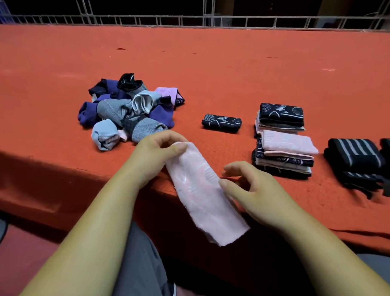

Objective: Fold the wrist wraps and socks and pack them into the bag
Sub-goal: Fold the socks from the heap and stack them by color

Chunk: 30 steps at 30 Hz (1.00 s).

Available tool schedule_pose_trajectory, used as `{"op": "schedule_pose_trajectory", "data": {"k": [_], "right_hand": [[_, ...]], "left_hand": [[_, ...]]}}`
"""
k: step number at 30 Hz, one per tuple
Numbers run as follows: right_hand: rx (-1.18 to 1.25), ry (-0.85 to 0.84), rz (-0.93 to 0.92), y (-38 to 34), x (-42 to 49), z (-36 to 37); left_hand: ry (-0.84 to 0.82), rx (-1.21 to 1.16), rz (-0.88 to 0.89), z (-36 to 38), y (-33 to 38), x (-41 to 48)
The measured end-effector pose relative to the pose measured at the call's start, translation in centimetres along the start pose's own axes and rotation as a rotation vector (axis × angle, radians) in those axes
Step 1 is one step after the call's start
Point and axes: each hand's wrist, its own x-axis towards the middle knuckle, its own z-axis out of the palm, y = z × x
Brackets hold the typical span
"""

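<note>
Pink sock (198, 192), just one, runs between both hands, its lower end hanging past the near edge of the red table (215, 59). The left hand (160, 153) pinches the top end. The right hand (248, 192) has its thumb on the side edge, but I can't tell if it grips. Beyond the left hand lies one loose heap (128, 113). Beyond the right are one folded dark sock (222, 123), two stacks (285, 149) and two rolled wrist wraps (354, 157), with open cloth between.

The table cover (215, 70) is coarse, matt orange-red cloth. The pink sock (200, 199) at lower middle is soft, matt knit with faint paler grip markings. The sock pile (128, 113) at left shows fine ribbed knit. The wrist wraps (354, 154) at right are thick, striped woven webbing. The truss (208, 5) along the top looks like dull grey metal.
</note>
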Motion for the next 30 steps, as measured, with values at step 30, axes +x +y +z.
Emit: {"op": "schedule_pose_trajectory", "data": {"k": [30], "right_hand": [[0.56, 0.112, 0.096, 0.7, 0.7, -1.4]], "left_hand": [[-0.168, -0.548, -0.24, 5.7, 2.1, -0.3]]}}
